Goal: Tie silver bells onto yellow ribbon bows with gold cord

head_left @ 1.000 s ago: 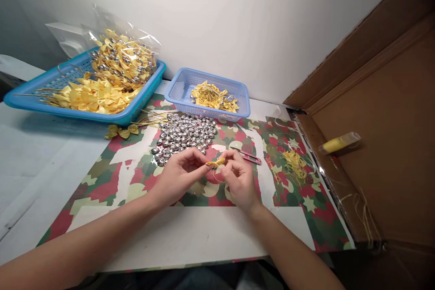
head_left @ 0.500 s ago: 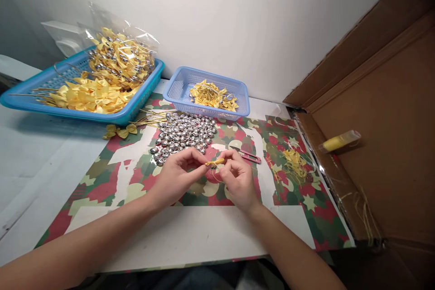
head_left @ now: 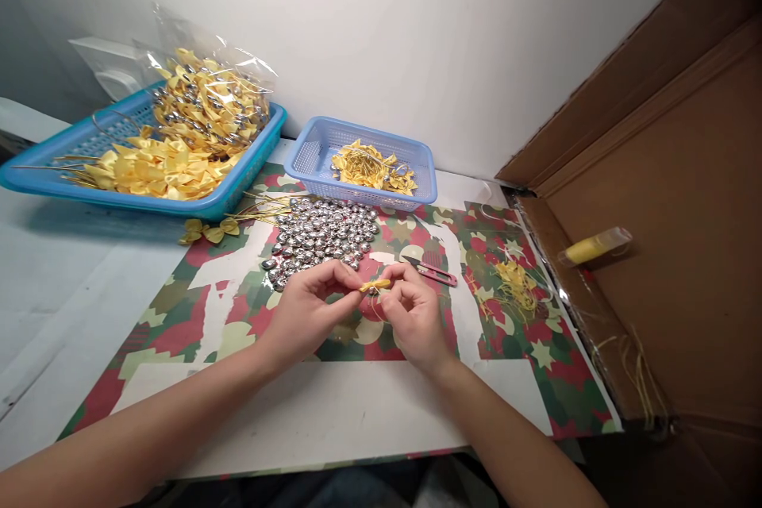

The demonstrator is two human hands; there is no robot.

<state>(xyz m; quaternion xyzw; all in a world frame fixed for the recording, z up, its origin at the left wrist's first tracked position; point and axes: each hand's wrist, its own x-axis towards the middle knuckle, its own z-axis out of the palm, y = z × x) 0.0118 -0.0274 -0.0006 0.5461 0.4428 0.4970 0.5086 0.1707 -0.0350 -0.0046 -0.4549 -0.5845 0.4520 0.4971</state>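
Note:
A small yellow ribbon bow (head_left: 375, 285) is pinched between my two hands over the middle of the table. My left hand (head_left: 313, 309) grips its left end with thumb and forefinger. At the other end, my right hand (head_left: 417, 316) closes its fingertips on the bow. A thin thread loops down beneath it, and a small silver bell or bead shows just under the ribbon. Behind my hands lies a pile of shiny silver bells or beads (head_left: 327, 230). Thread snips (head_left: 437, 274) with a reddish handle rest right of my right hand.
Back left, a blue basket (head_left: 119, 198) holds yellow bows and a clear bag (head_left: 214, 95) of bows with silver pieces. A smaller blue basket (head_left: 306, 175) has more bows. Thread scraps (head_left: 517, 286) lie at right, beside a cardboard wall (head_left: 667, 198) bearing a yellow tube (head_left: 595, 247).
Both hands keep hold of the bow and have barely moved. The bow has turned slightly, and the thread below it hangs in a narrower loop.

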